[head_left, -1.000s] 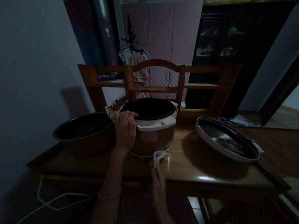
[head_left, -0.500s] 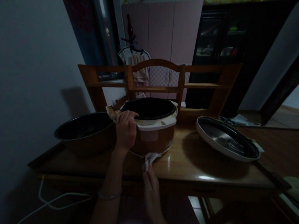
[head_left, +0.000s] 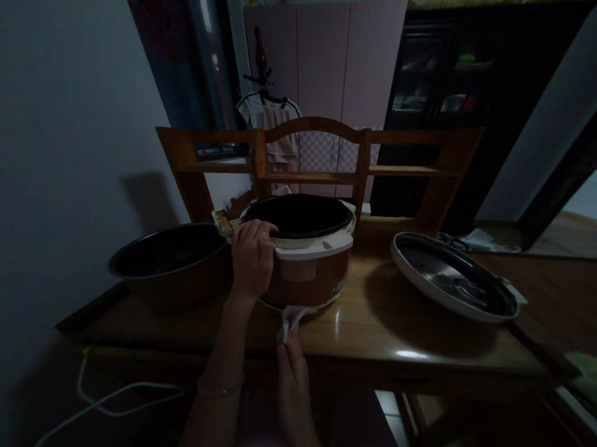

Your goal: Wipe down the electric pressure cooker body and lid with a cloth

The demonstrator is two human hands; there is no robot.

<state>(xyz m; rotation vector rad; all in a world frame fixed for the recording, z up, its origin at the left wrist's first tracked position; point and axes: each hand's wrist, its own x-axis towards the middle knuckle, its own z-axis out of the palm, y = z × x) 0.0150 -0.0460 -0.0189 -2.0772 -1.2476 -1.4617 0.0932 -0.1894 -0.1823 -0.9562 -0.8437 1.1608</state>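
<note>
A brown rice cooker (head_left: 310, 277) with a white rim stands open on the wooden table (head_left: 383, 331). My left hand (head_left: 250, 261) grips its rim at the left side, fingers curled over the edge. My right hand (head_left: 293, 383) pinches a small white cloth (head_left: 291, 316) against the cooker's lower front, where the base meets the tabletop.
A dark inner pot (head_left: 169, 260) sits to the cooker's left. The cooker's lid (head_left: 456, 278) lies tilted on the table at the right. A wooden shelf rack (head_left: 316, 171) stands behind. A white cord (head_left: 114, 400) hangs below the table's left edge.
My right hand has slid the white cloth leftward along the cooker's base. My left hand has stayed on the rim.
</note>
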